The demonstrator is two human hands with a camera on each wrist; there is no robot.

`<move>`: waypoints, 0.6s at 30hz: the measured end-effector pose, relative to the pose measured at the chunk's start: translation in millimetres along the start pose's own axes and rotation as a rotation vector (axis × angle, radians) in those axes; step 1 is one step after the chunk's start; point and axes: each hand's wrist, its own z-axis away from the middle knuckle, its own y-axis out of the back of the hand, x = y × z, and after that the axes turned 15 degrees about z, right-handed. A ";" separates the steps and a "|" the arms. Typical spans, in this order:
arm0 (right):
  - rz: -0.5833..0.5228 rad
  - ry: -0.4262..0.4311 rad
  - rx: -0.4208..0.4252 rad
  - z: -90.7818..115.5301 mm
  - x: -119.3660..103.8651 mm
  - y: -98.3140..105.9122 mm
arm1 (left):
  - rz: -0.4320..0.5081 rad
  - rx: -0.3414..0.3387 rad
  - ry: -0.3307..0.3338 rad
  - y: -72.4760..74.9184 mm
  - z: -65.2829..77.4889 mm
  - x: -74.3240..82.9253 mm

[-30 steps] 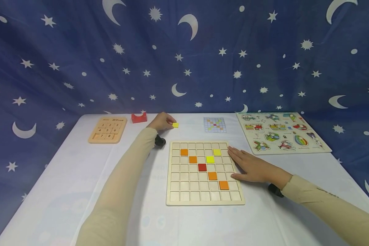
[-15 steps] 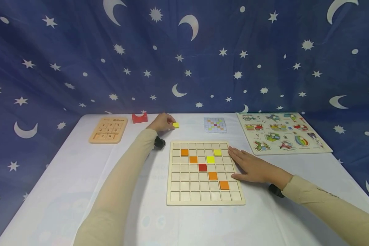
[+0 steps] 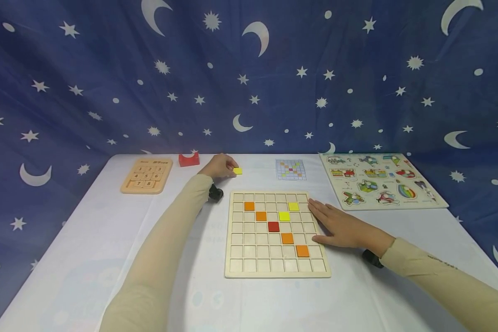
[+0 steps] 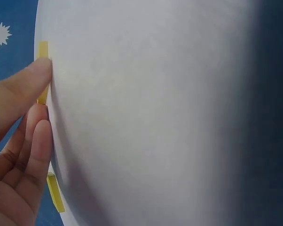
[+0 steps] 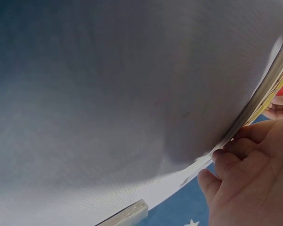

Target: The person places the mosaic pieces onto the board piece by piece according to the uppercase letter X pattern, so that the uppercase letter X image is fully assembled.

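Near the back edge of the table my left hand (image 3: pixel 219 166) pinches a small square yellow tile (image 3: pixel 238 171). In the left wrist view the thumb lies across that tile, and a second yellow piece (image 4: pixel 56 193) shows below the fingers. A pale wooden grid board (image 3: pixel 249 265) lies in front of me. Orange tiles (image 3: pixel 287 238), a dark red tile (image 3: pixel 273 227) and yellow tiles (image 3: pixel 284 216) sit in its squares along crossing diagonals. My right hand (image 3: pixel 340 226) rests at the board's right edge, fingers extended, with fingertips and thumb on the rim.
A printed pattern card (image 3: pixel 291 170) lies behind the board. At the back left are a wooden number puzzle (image 3: pixel 147 176) and a red arched block (image 3: pixel 189 159). A picture puzzle board (image 3: pixel 382 182) lies at the back right, before a dark blue star-patterned cloth (image 3: pixel 290 69).
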 end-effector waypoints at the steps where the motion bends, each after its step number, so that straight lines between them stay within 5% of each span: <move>1: 0.000 0.000 0.000 0.0 0.1 -0.3 | -0.005 0.001 -0.001 0.0 0.5 0.6; 11: 0.007 0.002 -0.007 -0.9 0.2 -0.2 | -0.059 0.001 -0.060 0.8 3.4 7.6; 18: -0.001 -0.001 -0.007 0.0 0.1 0.8 | -0.007 -0.041 -0.150 -0.6 11.9 24.6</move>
